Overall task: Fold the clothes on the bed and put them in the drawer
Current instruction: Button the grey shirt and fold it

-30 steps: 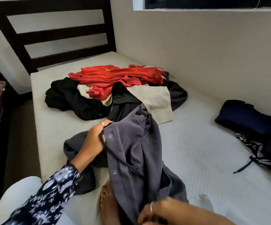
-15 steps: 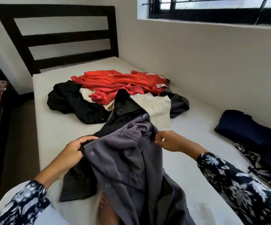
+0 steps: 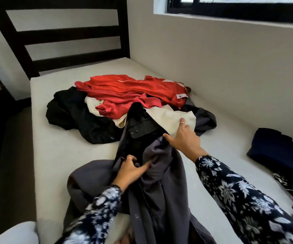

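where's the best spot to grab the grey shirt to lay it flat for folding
Probably by the collar end of the grey shirt, at the two shoulder corners, coming from above. That end lies bunched toward the pile, where the right hand and left hand already are; the button edge runs down toward the person.
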Demonstrator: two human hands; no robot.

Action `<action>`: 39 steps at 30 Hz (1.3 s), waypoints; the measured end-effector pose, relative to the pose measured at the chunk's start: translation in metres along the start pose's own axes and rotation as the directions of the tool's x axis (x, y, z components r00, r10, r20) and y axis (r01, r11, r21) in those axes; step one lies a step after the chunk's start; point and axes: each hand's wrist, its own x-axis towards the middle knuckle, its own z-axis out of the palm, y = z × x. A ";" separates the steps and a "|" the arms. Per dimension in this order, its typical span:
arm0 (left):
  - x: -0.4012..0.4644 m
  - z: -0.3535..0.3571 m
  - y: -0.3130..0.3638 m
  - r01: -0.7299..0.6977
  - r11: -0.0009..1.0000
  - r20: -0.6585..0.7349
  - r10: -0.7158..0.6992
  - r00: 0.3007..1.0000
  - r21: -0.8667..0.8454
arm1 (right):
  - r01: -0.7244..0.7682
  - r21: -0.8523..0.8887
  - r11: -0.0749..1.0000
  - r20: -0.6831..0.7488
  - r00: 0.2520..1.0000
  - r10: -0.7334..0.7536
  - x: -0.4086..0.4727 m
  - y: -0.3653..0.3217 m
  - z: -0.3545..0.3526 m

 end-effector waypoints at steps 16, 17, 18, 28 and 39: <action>0.062 0.020 0.016 -0.035 0.779 0.045 0.009 0.999 0.626 | 0.022 0.705 0.709 -0.057 0.998 0.026 0.207 -0.074 -0.056; 0.064 0.019 0.017 -0.035 0.779 0.052 0.003 0.999 0.626 | 0.075 0.809 0.584 -0.024 0.995 -0.095 0.209 -0.087 -0.061; 0.065 0.019 0.018 -0.036 0.780 0.061 -0.003 0.998 0.625 | 0.092 0.862 0.499 0.021 0.976 -0.216 0.210 -0.094 -0.061; 0.066 0.016 0.018 -0.030 0.766 0.061 -0.012 0.998 0.642 | 0.238 -0.024 0.971 0.174 0.957 -0.231 0.183 0.023 -0.020; 0.066 0.017 0.026 -0.027 0.737 0.070 -0.028 0.997 0.676 | -0.038 0.017 0.999 0.155 0.987 0.035 0.163 0.142 -0.021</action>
